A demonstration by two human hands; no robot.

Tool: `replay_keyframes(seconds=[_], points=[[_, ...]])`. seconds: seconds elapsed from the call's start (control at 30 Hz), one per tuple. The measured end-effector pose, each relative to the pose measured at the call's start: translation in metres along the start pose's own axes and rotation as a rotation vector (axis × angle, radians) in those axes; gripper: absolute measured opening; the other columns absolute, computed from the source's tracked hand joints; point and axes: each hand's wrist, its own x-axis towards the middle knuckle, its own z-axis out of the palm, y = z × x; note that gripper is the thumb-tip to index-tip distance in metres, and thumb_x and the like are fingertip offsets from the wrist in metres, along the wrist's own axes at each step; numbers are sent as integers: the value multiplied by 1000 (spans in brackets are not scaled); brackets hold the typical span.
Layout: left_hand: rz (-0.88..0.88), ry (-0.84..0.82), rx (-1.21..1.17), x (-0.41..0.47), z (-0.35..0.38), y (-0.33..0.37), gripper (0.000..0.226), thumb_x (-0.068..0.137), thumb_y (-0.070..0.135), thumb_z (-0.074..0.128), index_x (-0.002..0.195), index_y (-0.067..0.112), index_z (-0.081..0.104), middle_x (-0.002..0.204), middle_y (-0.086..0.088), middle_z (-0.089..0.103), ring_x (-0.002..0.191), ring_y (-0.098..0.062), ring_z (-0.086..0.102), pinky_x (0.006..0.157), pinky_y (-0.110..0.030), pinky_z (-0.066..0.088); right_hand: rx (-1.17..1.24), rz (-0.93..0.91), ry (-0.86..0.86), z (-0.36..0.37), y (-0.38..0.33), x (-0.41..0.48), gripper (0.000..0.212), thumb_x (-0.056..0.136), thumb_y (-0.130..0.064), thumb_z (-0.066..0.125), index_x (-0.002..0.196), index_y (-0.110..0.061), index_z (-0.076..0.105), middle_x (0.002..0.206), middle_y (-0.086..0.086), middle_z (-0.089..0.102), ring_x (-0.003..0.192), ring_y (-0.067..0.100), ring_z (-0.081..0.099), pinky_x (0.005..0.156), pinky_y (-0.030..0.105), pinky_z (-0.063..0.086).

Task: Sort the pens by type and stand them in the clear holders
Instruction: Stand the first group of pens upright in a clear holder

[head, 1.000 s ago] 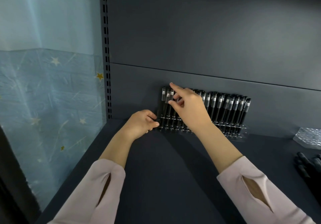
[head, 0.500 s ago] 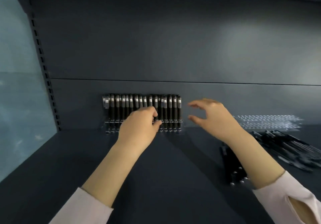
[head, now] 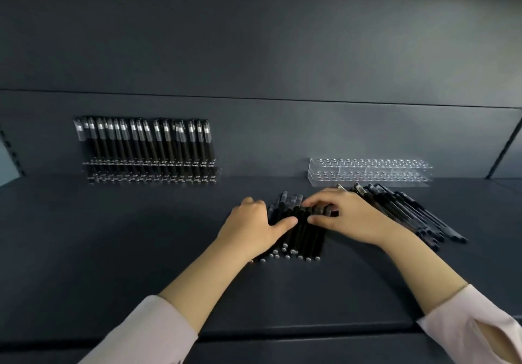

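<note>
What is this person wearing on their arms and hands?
The left hand and right hand are bare: no gloves, rings or watch show. The left sleeve and right sleeve are pale pink, ending partway up the forearms.

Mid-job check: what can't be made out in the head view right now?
Head view only:
- pen bundle: middle covered by the left hand and right hand; pen count unclear.
- second pen pile: left part behind the right hand, blurred; type unreadable.
- filled holder: clear walls faint; free holes too small to tell.
- sleeves: cut off by the bottom edge.
</note>
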Motion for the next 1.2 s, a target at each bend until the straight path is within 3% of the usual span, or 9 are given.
replay_keyframes(seconds=[0.17, 0.33, 0.5, 0.63, 0.8, 1.03, 1.2], points=[[-128, -31, -70, 4, 4, 8, 85, 75, 78, 56, 126, 10, 53, 135, -6, 49, 117, -24, 54, 88, -36, 50, 128, -34, 16, 5, 14, 3, 22, 89, -22, 67, 110, -30, 66, 110, -16, 65, 105, 0, 58, 99, 26, 45], [-257, -63, -134, 9, 3, 13, 69, 72, 72, 65, 108, 14, 61, 110, -2, 64, 103, -23, 61, 83, -37, 53, 172, -40, 30, 10, 17, 5, 21, 92, -21, 63, 112, -29, 65, 110, -14, 65, 106, 2, 59, 101, 30, 45], [-238, -54, -185, 9, 10, 18, 59, 80, 57, 69, 111, 7, 63, 111, -11, 66, 105, -30, 62, 87, -43, 53, 192, -38, 38, 12, 18, 4, 22, 93, -17, 60, 113, -24, 65, 109, -10, 66, 105, 5, 60, 101, 31, 45], [-236, -10, -196, 8, 9, 19, 50, 83, 50, 70, 106, 10, 52, 94, -1, 57, 81, -15, 58, 61, -29, 44, 198, -26, 33, 12, 16, 5, 23, 94, -17, 58, 115, -22, 64, 111, -8, 66, 106, 7, 60, 102, 33, 44], [-248, -62, -198, 10, 6, 19, 42, 84, 51, 69, 95, 12, 56, 86, -1, 59, 70, -13, 55, 53, -26, 37, 223, -8, 36, 12, 16, 5, 23, 95, -17, 58, 116, -19, 66, 110, -6, 67, 105, 10, 61, 102, 35, 45], [-213, -78, -236, 8, 6, 18, 32, 92, 43, 60, 94, 11, 59, 67, 2, 50, 58, -15, 49, 51, -27, 37, 241, 3, 40, 13, 18, 5, 20, 94, -18, 59, 112, -23, 66, 108, -9, 68, 105, 8, 61, 101, 35, 45], [-225, -97, -351, 8, -6, 11, 28, 95, 39, 58, 89, 12, 64, 73, -1, 57, 64, -15, 53, 57, -25, 41, 247, 14, 69, 13, 17, 3, 18, 94, -19, 60, 109, -24, 68, 104, -11, 69, 100, 5, 63, 98, 30, 48]])
